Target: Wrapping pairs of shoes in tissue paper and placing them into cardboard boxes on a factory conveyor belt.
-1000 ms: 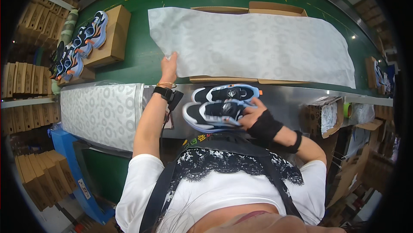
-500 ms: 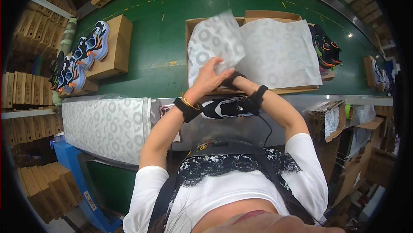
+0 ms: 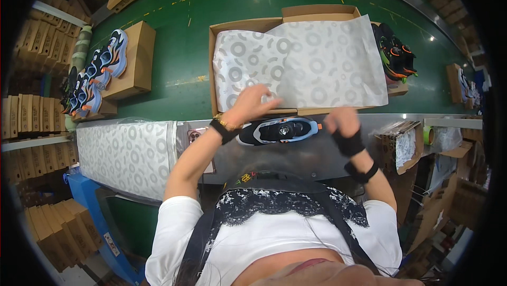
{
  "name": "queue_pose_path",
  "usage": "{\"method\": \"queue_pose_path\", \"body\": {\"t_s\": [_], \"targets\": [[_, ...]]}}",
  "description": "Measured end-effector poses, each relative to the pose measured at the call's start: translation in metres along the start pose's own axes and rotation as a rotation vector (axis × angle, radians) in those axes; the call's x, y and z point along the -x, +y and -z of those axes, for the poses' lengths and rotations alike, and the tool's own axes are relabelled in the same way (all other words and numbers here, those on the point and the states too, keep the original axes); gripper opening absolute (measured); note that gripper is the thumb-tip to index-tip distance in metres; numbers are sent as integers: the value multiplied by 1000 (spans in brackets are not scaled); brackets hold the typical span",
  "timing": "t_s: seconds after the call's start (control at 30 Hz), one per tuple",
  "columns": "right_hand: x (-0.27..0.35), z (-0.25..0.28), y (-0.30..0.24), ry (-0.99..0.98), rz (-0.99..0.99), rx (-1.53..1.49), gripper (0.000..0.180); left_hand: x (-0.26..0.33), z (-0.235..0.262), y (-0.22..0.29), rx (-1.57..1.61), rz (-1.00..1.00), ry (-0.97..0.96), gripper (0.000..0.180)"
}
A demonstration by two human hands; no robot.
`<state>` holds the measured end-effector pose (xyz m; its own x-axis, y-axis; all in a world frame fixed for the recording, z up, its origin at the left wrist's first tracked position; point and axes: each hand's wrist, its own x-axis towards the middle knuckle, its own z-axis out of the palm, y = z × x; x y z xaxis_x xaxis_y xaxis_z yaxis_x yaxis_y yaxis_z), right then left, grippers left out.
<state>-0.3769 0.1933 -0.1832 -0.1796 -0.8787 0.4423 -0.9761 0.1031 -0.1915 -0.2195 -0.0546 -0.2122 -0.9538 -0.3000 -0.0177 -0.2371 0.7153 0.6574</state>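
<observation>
An open cardboard shoebox (image 3: 214, 69) stands on the green belt, lined with patterned white tissue paper (image 3: 322, 59). The left part of the sheet lies inside the box; the right part spreads over the lid side. My left hand (image 3: 251, 105) hovers at the box's front edge, thumb and fingers apart, nothing in it. Right of the shoe, my right hand (image 3: 343, 122) is in the air, fingers smeared by motion. Between my hands, on the metal ledge, lies a black shoe (image 3: 280, 130) with a light blue sole and orange accents. What lies under the paper is hidden.
A stack of patterned tissue sheets (image 3: 124, 156) lies at the left, beside a phone (image 3: 195, 136). Several shoes (image 3: 95, 74) rest against a closed box (image 3: 134, 61) farther left. Black shoes (image 3: 393, 53) stand right of the open box. Shelved cartons (image 3: 39, 109) line the left side.
The raised left part of the tissue has come down flat into the box. My right hand has drawn out to the right, uncovering the shoe. The box has shifted slightly left.
</observation>
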Motion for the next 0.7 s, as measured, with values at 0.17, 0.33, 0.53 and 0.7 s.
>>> {"method": "queue_pose_path", "body": {"t_s": [0.17,0.33,0.53,0.7], "targets": [[25,-32,-56,-270,135,40,31,81,-35,24,-57,-219,21,83],[-34,-29,-65,-245,165,-280,14,94,-32,18,111,111,-3,85],[-138,53,-87,-128,393,-244,15,84,20,42,482,209,184,83],[-154,72,-68,302,146,-288,29,55,33,14,785,206,412,70]]}}
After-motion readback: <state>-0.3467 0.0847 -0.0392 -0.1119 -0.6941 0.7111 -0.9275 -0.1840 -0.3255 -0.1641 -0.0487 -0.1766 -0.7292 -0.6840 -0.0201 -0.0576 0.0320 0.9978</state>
